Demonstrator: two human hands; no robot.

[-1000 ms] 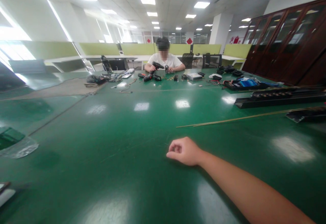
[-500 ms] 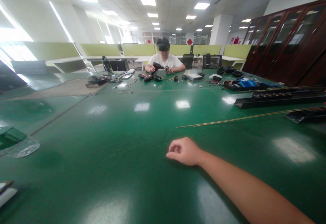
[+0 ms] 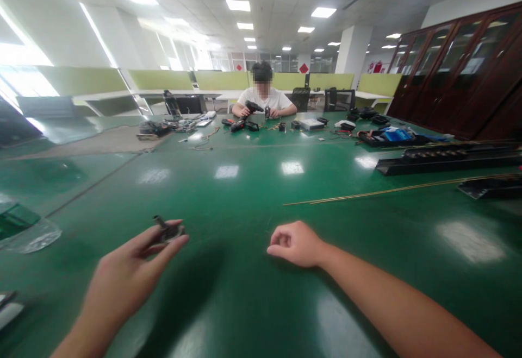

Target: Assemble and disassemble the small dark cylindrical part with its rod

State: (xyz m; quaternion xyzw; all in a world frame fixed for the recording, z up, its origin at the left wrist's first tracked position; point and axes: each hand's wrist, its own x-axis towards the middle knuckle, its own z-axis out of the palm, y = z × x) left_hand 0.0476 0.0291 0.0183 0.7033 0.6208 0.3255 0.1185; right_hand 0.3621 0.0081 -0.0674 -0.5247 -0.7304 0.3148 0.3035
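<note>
Above the green table [image 3: 228,211], my left hand [image 3: 130,271] grips a small dark metal part [image 3: 169,232] between thumb and fingers. The part has a short round stub sticking up at its left; blur hides its exact kind. A shadow from the hand falls on the tabletop to the right. My right hand [image 3: 296,244] rests on the table with the fingers curled in toward the thumb. Whether anything lies inside that curl is hidden from view. The two hands are well apart.
Thin brass-coloured rods [image 3: 367,194] lie beyond my right hand, near black metal channels [image 3: 444,159]. A clear plastic bottle [image 3: 28,227] lies at the left. Across the table a person in a white shirt [image 3: 265,100] holds a power drill [image 3: 250,107] among scattered parts.
My left hand has come into view from the lower left, holding the small metal part. My right hand has stayed in place, with its fingers curled as before.
</note>
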